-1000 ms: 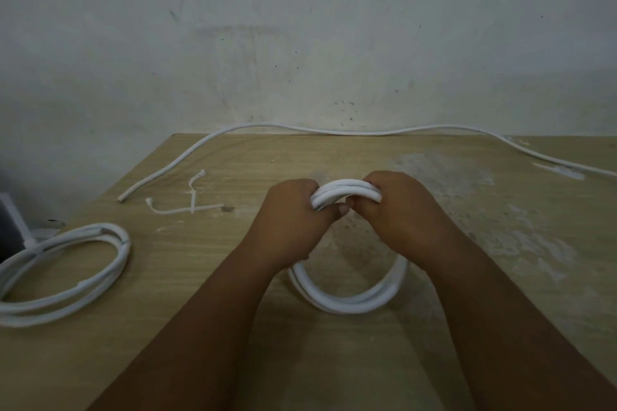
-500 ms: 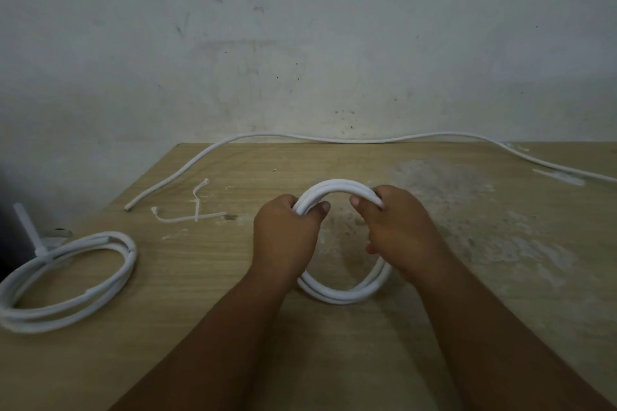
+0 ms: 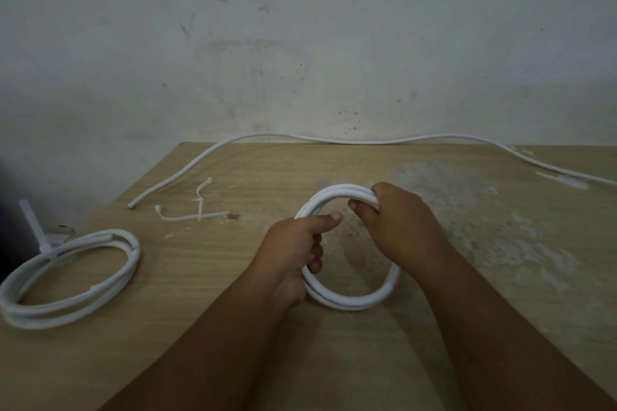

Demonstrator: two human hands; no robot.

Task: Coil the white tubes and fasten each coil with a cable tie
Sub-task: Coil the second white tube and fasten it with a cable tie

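Observation:
A coil of white tube [image 3: 354, 302] stands roughly upright on the wooden table [image 3: 233, 277] in the middle of the view. My left hand [image 3: 293, 250] grips its left side, thumb stretched along the top of the loop. My right hand [image 3: 397, 223] grips the upper right of the coil, fingers curled round the strands. Two loose white cable ties [image 3: 197, 210] lie on the table to the left, apart from both hands. A second coil of white tube [image 3: 66, 277], with a cable tie [image 3: 35, 227] sticking up from it, lies at the far left.
A long uncoiled white tube [image 3: 334, 139] runs along the table's back edge by the wall, from the left side to the right edge of view. The table's left edge slants close to the second coil. Worn pale patches mark the right half of the table.
My hands have drawn apart on the coil: the left slid down its left side, the right stayed near the top. The coil now sits lower and more open.

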